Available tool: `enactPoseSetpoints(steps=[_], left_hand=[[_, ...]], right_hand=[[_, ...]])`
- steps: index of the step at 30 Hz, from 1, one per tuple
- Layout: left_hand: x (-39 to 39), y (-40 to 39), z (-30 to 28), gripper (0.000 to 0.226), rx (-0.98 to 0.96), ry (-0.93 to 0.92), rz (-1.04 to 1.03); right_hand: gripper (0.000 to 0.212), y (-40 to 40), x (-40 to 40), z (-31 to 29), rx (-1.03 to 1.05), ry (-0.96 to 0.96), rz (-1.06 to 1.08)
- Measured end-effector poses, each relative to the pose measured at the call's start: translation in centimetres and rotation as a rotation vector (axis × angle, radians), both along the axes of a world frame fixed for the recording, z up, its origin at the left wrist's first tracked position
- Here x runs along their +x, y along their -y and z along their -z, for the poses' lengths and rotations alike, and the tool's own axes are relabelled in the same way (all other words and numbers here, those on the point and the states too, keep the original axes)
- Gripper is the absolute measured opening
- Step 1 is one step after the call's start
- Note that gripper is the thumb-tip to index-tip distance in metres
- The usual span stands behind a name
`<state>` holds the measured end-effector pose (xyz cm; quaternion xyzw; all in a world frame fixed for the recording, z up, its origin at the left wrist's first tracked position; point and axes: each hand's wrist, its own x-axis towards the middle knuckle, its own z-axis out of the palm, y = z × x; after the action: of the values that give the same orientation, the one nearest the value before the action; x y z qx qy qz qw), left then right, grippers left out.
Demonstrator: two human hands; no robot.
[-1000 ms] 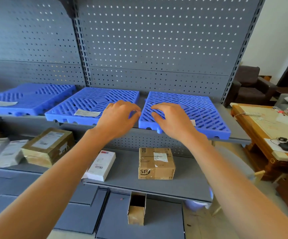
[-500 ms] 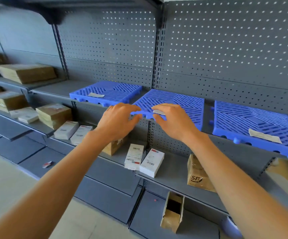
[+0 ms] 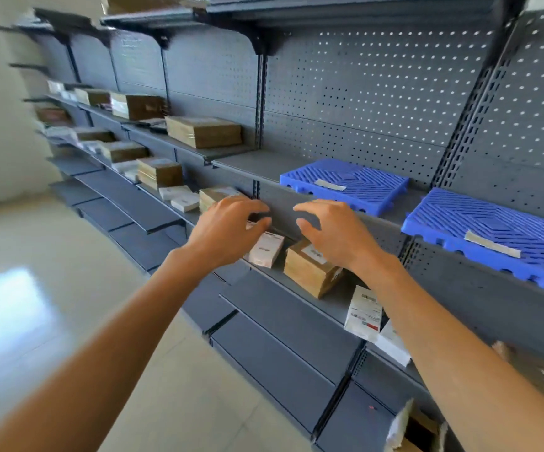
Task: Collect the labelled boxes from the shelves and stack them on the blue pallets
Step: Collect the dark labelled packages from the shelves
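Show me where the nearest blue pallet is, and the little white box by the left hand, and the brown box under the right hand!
nearest blue pallet (image 3: 505, 223), head view, on its ribbed top.
white box (image 3: 265, 251), head view, on its front face.
brown box (image 3: 309, 272), head view, on its side.

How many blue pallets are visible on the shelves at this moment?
2. One blue pallet lies on the shelf right of the hands; the second blue pallet lies further right, cut by the frame edge. More may sit outside the view.

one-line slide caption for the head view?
Both empty hands, left and right, reach toward boxes on grey shelves; two blue pallets sit bare above.
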<state>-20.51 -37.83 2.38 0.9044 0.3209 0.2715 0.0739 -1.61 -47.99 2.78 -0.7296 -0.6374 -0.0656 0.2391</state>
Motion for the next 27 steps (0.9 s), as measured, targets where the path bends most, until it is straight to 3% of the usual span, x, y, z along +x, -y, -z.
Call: enactPoseSetpoints(steps=[12, 27], left_hand=[[-9.0, -9.4, 2.5, 0.033, -0.092, 0.043, -0.215], [-6.1, -25.7, 2.9, 0.037, -0.068, -0.006, -0.370]], right_hand=[[0.035, -13.5, -6.9, 2.0, -0.042, -0.093, -0.218], [0.032, -33.3, -3.8, 3.8, -0.058, -0.150, -0.349]])
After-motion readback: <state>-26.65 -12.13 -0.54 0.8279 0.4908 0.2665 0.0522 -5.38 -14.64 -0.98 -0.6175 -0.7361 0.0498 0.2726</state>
